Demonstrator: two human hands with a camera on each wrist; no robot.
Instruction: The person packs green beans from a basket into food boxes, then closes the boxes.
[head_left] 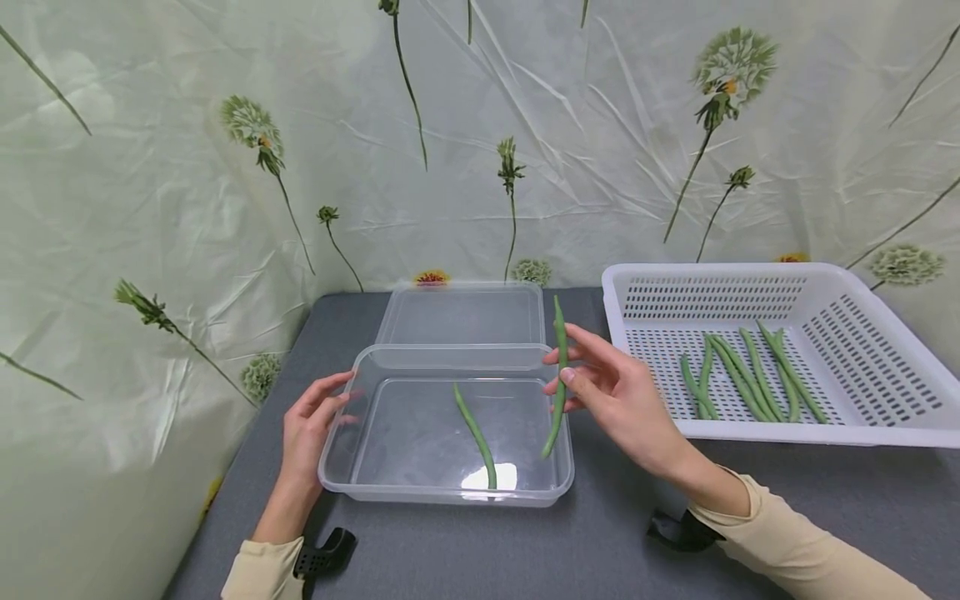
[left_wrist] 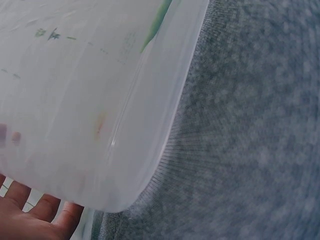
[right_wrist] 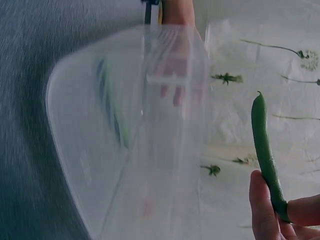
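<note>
A clear plastic container [head_left: 405, 442] sits on the grey cloth, with one green bean [head_left: 476, 435] lying inside it. My left hand [head_left: 306, 433] touches the container's left wall, its fingers lying along the outside; in the left wrist view those fingers [left_wrist: 45, 207] show at the wall's edge. Between thumb and fingers, my right hand [head_left: 618, 400] pinches another green bean [head_left: 559, 375] over the container's right rim. That bean stands nearly upright, and the right wrist view shows it [right_wrist: 265, 145] held near one end.
To the right stands a white perforated basket [head_left: 885, 358] with several green beans [head_left: 750, 375] in it. A clear flat lid [head_left: 468, 312] lies behind the container. A flower-printed sheet [head_left: 450, 125] rises behind the grey table [head_left: 525, 550].
</note>
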